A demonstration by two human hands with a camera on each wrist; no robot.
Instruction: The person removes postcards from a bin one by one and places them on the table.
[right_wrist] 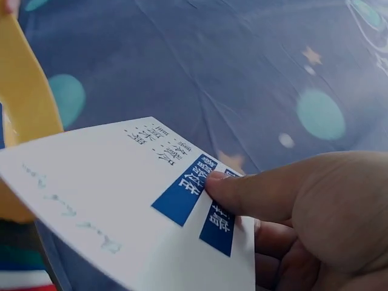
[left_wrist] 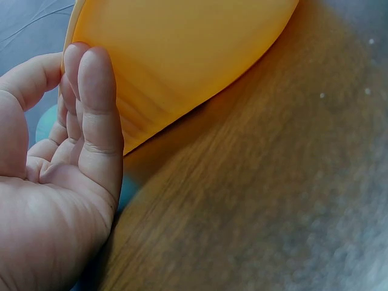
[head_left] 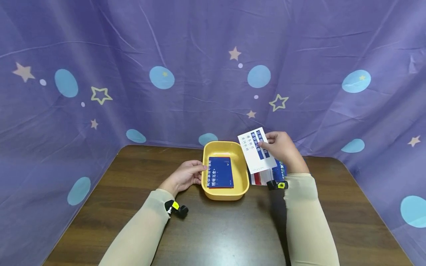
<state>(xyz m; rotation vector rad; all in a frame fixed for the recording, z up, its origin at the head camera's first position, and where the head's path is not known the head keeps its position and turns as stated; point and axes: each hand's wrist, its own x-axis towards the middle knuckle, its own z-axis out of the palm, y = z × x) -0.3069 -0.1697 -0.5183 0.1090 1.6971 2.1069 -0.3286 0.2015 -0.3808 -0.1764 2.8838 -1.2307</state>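
Observation:
A yellow plastic tray (head_left: pixel 241 184) stands on the table, with blue cards (head_left: pixel 221 173) bearing white characters lying inside it. My left hand (head_left: pixel 186 175) pinches the tray's left rim between thumb and fingers; the left wrist view shows the fingertips against the tray's outer wall (left_wrist: pixel 200 48). In my right hand (head_left: pixel 281 147) is a white card (head_left: pixel 250 155) with blue blocks and printed characters, pinched at its edge by the thumb. It is raised and tilted beside the tray's right rim. Under it, partly hidden, lie more cards (head_left: pixel 279 170) on the table.
The brown wooden table (head_left: pixel 146 170) ends at a purple curtain (head_left: pixel 199 74) with stars and blue dots behind it. A card with a red and white face (head_left: pixel 257 178) lies close to the tray's right side.

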